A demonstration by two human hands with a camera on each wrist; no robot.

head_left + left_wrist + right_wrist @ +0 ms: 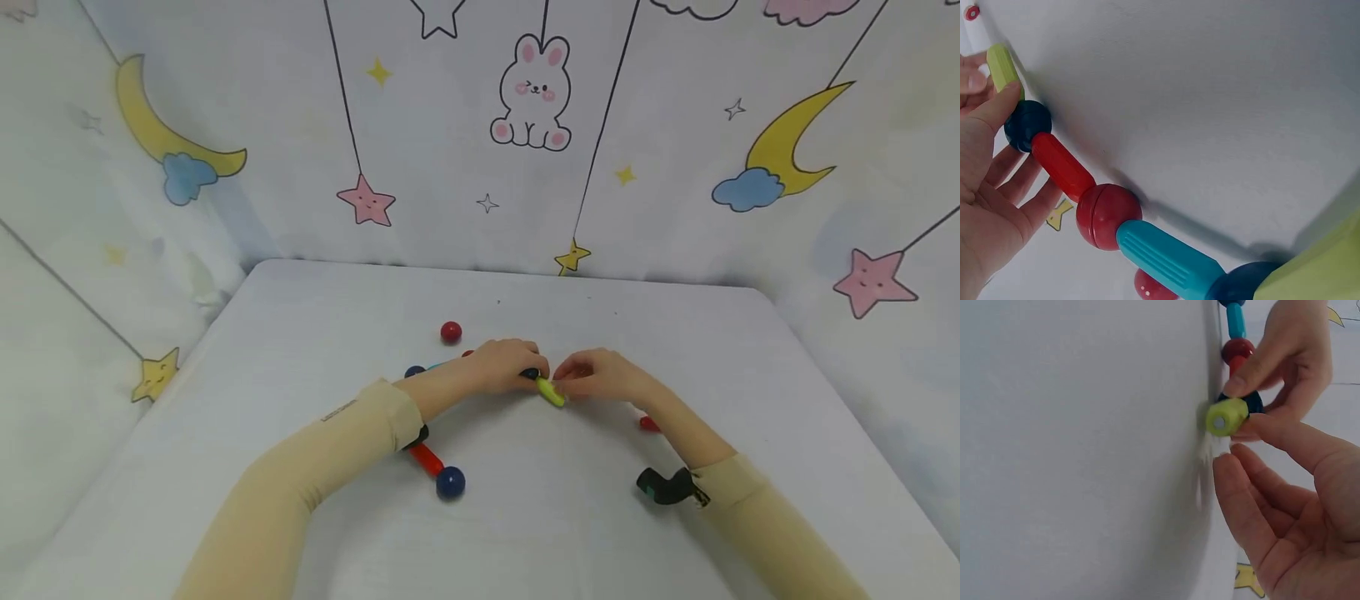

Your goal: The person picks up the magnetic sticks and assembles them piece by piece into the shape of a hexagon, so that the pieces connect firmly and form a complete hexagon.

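My left hand [510,364] holds one end of a chain of toy building rods and balls, its thumb lying where a yellow-green rod [1001,65] meets a dark blue ball [1027,125]. From that ball the chain runs on through a red rod [1063,165], a red ball [1109,215] and a turquoise rod [1169,259] to another dark blue ball [1244,281]. My right hand [600,375] is at the free end of the yellow-green rod. Its thumb is right beside the rod, with the other fingers spread apart below. A silver disc shows in the rod's end.
A loose red ball [451,332] lies behind the chain on the white table [337,308]. Nearer, a red rod [427,459] joins a dark blue ball [450,483] beside the left forearm. A small red piece [649,424] lies partly behind the right forearm.
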